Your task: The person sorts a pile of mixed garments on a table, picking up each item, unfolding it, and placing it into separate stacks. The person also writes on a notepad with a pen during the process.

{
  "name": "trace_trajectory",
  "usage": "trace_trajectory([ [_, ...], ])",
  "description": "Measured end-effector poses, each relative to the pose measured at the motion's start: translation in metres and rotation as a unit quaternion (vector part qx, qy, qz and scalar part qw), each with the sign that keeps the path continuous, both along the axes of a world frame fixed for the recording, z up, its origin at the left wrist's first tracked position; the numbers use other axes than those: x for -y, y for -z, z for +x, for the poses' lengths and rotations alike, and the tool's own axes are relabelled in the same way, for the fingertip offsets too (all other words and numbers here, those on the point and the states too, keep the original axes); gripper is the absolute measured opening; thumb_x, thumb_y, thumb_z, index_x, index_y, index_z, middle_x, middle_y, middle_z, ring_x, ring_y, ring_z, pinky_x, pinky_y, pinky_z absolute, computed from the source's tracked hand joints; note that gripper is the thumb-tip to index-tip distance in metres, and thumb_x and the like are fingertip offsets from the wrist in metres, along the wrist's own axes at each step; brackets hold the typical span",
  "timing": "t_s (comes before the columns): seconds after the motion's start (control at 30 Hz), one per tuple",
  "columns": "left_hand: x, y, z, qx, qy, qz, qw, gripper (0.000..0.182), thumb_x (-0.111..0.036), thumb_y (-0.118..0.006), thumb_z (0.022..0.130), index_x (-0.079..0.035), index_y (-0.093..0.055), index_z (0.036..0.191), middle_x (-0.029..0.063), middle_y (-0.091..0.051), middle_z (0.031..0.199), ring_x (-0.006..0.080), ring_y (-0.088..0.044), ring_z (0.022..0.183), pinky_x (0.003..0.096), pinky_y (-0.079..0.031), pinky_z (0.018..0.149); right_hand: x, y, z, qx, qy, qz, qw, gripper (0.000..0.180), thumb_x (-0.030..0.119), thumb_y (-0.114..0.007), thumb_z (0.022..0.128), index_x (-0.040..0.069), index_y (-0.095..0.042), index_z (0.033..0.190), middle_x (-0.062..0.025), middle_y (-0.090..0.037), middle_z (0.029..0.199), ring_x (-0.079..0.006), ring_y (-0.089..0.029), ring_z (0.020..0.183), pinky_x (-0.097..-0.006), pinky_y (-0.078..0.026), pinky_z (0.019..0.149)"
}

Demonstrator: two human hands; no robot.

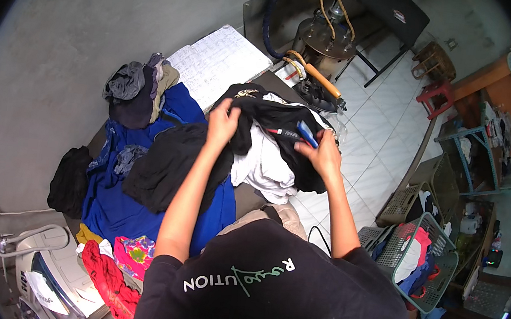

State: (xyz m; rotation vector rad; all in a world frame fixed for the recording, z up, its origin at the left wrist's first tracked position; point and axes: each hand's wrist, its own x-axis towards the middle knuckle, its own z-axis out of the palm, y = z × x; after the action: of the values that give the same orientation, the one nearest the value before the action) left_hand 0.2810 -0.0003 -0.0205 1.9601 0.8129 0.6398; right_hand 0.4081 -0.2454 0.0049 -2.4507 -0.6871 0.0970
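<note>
My left hand [223,125] grips the edge of a black garment [260,109] that is lifted above the table. At the other side, my right hand [323,155] has a small blue item [307,134] between thumb and fingers; whether it is loose or part of the clothing is unclear. Between my hands runs a red and black band [284,133] with lettering. White cloth [266,165] lies bunched beneath. Left of my hands, another black garment [166,164] is heaped on blue fabric [110,205].
An open notebook [214,62] with handwriting lies behind the clothes. Beyond my right hand stand an iron [316,93] with a wooden handle and a metal boiler [326,41] with hoses. A green laundry basket [445,284] is at right, a printer [53,264] at lower left.
</note>
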Motion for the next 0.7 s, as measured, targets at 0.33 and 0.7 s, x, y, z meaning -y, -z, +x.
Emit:
trace_trajectory([
  [0.33, -0.058, -0.099, 0.007, 0.157, 0.038, -0.208, 0.965, 0.023, -0.021, -0.059, 0.087, 0.000, -0.067, 0.093, 0.0028, -0.066, 0.080, 0.0093, -0.060, 0.070, 0.0238, -0.048, 0.066, 0.065, -0.134, 0.044, -0.251, 0.005, 0.462, 0.851, 0.019, 0.023, -0.062, 0.091, 0.007, -0.056, 0.097, 0.0059, -0.046, 0.064, -0.0017, -0.035, 0.039, -0.0177, -0.024, 0.034],
  [0.7, 0.125, -0.107, -0.031, 0.264, 0.356, -0.176, 0.879, 0.076, -0.029, -0.082, 0.071, 0.001, -0.043, 0.129, 0.0117, -0.054, 0.119, 0.0209, -0.050, 0.112, 0.0343, -0.039, 0.098, -0.048, -0.227, -0.062, -0.375, -0.300, 0.371, 0.795, 0.034, 0.016, -0.048, 0.097, -0.007, -0.048, 0.121, -0.0057, -0.052, 0.056, -0.0119, -0.041, 0.030, -0.0207, -0.032, 0.030],
])
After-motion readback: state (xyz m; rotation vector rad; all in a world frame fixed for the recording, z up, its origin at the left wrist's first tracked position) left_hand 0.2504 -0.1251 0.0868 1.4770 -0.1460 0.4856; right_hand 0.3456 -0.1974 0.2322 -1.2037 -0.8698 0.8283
